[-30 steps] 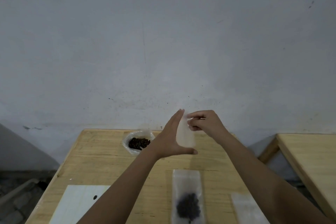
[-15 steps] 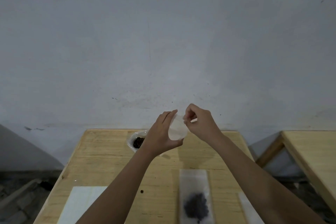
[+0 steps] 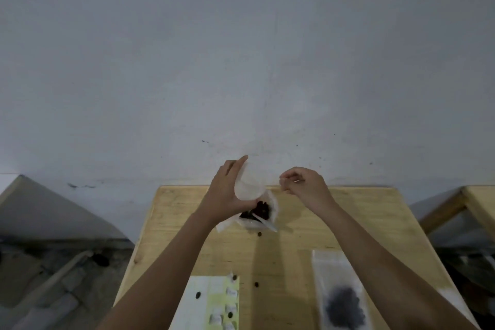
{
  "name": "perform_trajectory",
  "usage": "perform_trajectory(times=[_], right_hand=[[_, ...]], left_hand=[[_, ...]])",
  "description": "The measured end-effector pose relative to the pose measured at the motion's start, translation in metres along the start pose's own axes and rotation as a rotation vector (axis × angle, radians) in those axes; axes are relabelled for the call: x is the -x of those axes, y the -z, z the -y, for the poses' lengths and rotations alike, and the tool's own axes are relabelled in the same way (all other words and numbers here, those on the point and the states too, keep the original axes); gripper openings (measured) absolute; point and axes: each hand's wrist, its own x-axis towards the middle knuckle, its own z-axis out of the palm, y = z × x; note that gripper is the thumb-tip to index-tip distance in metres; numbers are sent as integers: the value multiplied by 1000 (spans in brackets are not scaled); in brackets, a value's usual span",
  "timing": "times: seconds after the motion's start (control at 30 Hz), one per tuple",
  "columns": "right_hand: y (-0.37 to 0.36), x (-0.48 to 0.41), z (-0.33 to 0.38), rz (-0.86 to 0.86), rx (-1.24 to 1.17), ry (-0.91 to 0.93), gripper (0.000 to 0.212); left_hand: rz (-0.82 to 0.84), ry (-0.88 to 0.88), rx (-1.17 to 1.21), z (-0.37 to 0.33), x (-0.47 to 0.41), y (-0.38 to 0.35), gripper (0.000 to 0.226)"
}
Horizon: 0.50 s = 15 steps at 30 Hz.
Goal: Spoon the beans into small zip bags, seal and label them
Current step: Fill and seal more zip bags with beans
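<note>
Dim, flat light with soft blur throughout (edges bow, wide-angle lens).

Empty translucent zip bag (image 3: 251,185) held upright over loose-wrapped dark beans (image 3: 260,209).

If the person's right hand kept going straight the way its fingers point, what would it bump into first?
The small zip bag that the left hand holds up. The right hand aims its curled fingertips leftward at the bag's edge, perhaps touching it; depth is unclear.
</note>
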Motion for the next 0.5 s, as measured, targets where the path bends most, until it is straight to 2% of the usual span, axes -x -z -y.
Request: perform_trajectory(times=[0.07, 0.17, 0.23, 0.3, 0.4, 0.5], right_hand=[[-13, 1, -19, -61, 175, -84, 7], [-38, 12, -48, 130, 333, -312, 32], [-60, 18, -63, 191, 304, -429, 37], [-79, 20, -72, 80, 171, -468, 30], [-93, 19, -73, -140, 16, -430, 18], [-93, 18, -72, -290, -91, -350, 22]], left_hand=[[-22, 31, -8, 18, 4, 7, 97], [-45, 69, 3, 42, 11, 8, 96], [-35, 102, 20, 54, 16, 5, 95], [-16, 117, 36, 63, 21, 1, 94], [0, 130, 66, 69, 27, -1, 91], [4, 138, 87, 76, 32, -1, 90]])
